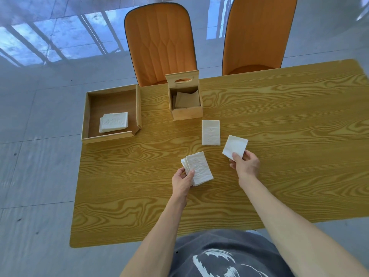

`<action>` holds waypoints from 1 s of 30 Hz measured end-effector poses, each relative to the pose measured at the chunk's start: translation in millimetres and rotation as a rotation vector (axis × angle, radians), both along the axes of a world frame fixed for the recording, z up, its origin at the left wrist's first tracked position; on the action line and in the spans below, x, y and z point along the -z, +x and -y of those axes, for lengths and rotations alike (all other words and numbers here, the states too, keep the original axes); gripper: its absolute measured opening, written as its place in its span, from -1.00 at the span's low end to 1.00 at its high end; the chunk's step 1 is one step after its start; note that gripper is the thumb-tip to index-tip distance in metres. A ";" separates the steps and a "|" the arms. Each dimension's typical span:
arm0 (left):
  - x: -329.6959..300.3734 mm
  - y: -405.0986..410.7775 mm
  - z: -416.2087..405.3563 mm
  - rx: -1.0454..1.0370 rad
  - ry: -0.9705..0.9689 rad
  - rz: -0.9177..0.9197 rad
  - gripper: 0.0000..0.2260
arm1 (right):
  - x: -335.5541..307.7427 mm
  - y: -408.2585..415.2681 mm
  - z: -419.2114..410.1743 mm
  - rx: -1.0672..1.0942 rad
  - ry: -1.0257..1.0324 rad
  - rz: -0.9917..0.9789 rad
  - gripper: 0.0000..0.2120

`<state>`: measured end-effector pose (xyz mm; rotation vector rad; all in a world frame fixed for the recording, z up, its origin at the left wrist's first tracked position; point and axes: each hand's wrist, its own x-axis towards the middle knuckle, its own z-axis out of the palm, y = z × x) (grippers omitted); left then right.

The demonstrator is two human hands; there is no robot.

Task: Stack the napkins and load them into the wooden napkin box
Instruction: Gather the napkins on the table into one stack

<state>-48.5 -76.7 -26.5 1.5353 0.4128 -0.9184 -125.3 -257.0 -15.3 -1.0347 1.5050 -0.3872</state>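
My left hand (182,179) grips a small fanned stack of white napkins (198,168) just above the table. My right hand (244,163) pinches a single white napkin (235,145) by its near edge and lifts it off the table. Another napkin (211,132) lies flat between my hands and the wooden napkin box (186,112). The box stands at the table's far edge with its lid (182,79) tipped up and a slotted board inside. A wooden tray (85,116) at the far left corner holds a few more napkins (113,121).
The wood-grain table (279,156) stretches wide to the right. Two orange chairs (159,41) stand behind its far edge. The tray overhangs the table's left edge. Grey tiled floor lies to the left.
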 end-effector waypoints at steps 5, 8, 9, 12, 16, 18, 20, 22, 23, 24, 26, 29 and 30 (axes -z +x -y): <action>-1.4 0.5 -1.7 0.002 0.004 -0.012 -0.87 | -0.5 -20.7 -19.6 -0.164 0.146 0.214 -0.54; -0.9 0.7 -1.4 -0.003 -0.003 -0.012 -0.81 | 2.4 -21.6 -33.0 -0.389 0.138 0.214 -0.53; -1.8 0.3 -0.8 -0.014 -0.004 -0.014 -0.80 | 2.5 -19.5 -37.2 -0.446 0.128 0.205 -0.53; -4.1 -0.9 0.9 -0.056 -0.025 -0.027 -0.75 | 3.2 -11.0 -46.6 -0.552 0.114 0.180 -0.55; -4.5 -2.1 0.6 -0.082 -0.043 -0.031 -0.76 | 6.7 1.4 -50.5 -0.627 0.061 0.098 -0.57; -6.1 -2.9 1.4 -0.082 -0.033 -0.012 -0.78 | 9.4 6.1 -50.9 -0.683 -0.024 0.002 -0.61; -6.7 -3.6 3.2 -0.072 -0.019 0.015 -0.74 | 9.9 8.6 -50.5 -0.764 -0.128 -0.112 -0.63; -6.8 -3.7 5.6 -0.055 0.010 0.031 -0.70 | 12.6 9.2 -50.6 -0.825 -0.190 -0.174 -0.62; -6.3 -3.8 6.8 -0.049 0.024 0.035 -0.71 | 13.5 9.1 -50.5 -0.841 -0.204 -0.189 -0.61; -5.4 -3.6 8.5 -0.045 0.034 0.040 -0.72 | 14.1 9.2 -50.1 -0.845 -0.213 -0.201 -0.60; -4.2 -3.0 12.1 -0.041 0.049 0.048 -0.72 | 14.1 10.9 -47.6 -0.845 -0.234 -0.234 -0.57; -0.4 0.4 15.9 -0.050 0.070 0.053 -0.69 | 13.9 16.5 -42.3 -0.884 -0.310 -0.312 -0.50; 1.3 1.8 16.7 -0.052 0.076 0.052 -0.69 | 13.8 18.6 -40.1 -0.884 -0.333 -0.324 -0.49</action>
